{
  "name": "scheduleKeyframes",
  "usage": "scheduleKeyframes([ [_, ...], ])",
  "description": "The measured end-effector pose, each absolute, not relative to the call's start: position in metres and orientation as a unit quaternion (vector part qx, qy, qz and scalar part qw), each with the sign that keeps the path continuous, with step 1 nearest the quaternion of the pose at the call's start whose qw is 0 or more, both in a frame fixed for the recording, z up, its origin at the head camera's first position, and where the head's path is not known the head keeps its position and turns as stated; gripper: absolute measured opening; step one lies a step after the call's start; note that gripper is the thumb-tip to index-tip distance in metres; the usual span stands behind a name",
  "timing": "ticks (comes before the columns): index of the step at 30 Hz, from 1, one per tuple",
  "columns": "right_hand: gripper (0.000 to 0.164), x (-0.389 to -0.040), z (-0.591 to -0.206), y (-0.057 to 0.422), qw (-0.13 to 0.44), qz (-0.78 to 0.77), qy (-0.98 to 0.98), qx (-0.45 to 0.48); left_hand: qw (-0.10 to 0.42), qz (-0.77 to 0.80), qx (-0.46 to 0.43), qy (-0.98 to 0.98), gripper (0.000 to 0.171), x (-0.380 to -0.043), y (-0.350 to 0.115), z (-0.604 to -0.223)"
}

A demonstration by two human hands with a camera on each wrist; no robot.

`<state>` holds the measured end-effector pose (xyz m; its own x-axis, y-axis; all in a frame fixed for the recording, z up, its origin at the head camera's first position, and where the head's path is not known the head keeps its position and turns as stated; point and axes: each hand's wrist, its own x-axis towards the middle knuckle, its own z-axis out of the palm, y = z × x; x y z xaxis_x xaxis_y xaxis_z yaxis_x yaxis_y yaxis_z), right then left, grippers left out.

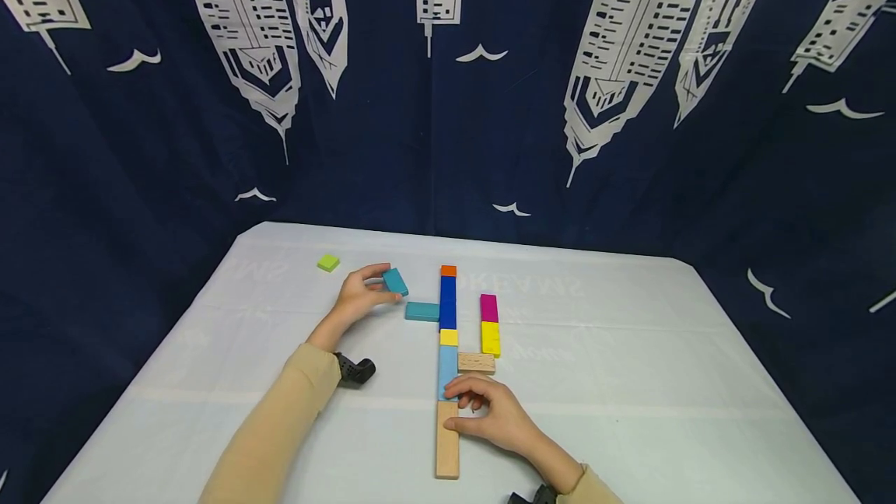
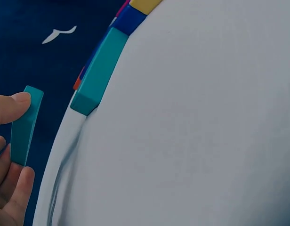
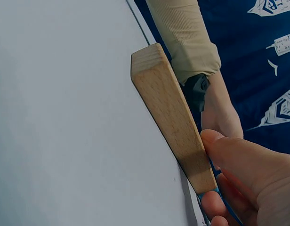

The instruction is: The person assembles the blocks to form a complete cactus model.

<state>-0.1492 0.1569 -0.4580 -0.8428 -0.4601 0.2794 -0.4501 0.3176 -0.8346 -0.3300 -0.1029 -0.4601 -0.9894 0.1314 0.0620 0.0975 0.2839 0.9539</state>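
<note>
My left hand (image 1: pixel 358 296) pinches a teal block (image 1: pixel 395 281) between thumb and fingers, up and left of the column of blocks. Below it another teal block (image 1: pixel 422 312) sticks out leftward from the dark blue blocks (image 1: pixel 448 303). Loosely bent, my right hand (image 1: pixel 495 413) is at the column's near part. Its thumb touches the long plain wooden block (image 3: pixel 168 113), and its forefinger reaches the light blue block (image 1: pixel 447 370). The column continues away through a small yellow block (image 1: pixel 449 337) and the dark blue ones to an orange block (image 1: pixel 449 271).
Right of the column, a short wooden block (image 1: pixel 476 363) lies crosswise, with a yellow block (image 1: pixel 491 339) and a magenta block (image 1: pixel 489 308) beyond it. A lime green block (image 1: pixel 328 263) sits at the far left of the white table (image 1: pixel 616 379). Behind hangs a dark blue curtain (image 1: pixel 490 138).
</note>
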Motion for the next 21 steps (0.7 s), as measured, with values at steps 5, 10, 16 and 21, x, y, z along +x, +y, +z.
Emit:
scheduleKeyframes([
  [5,0.029,-0.149,-0.457,0.157,0.01,-0.513,0.813,-0.275,0.031,0.588,0.088,0.804,0.071,-0.335,-0.094,-0.46],
  [10,0.029,-0.148,-0.456,0.157,0.018,-0.515,0.814,-0.269,0.04,0.567,0.097,0.817,0.069,-0.342,-0.088,-0.463],
  [16,0.029,-0.148,-0.457,0.157,0.025,-0.513,0.816,-0.264,0.047,0.54,0.097,0.835,0.068,-0.347,-0.083,-0.464],
  [21,0.029,-0.149,-0.456,0.157,0.024,-0.512,0.818,-0.262,0.055,0.517,0.102,0.848,0.065,-0.349,-0.081,-0.462],
])
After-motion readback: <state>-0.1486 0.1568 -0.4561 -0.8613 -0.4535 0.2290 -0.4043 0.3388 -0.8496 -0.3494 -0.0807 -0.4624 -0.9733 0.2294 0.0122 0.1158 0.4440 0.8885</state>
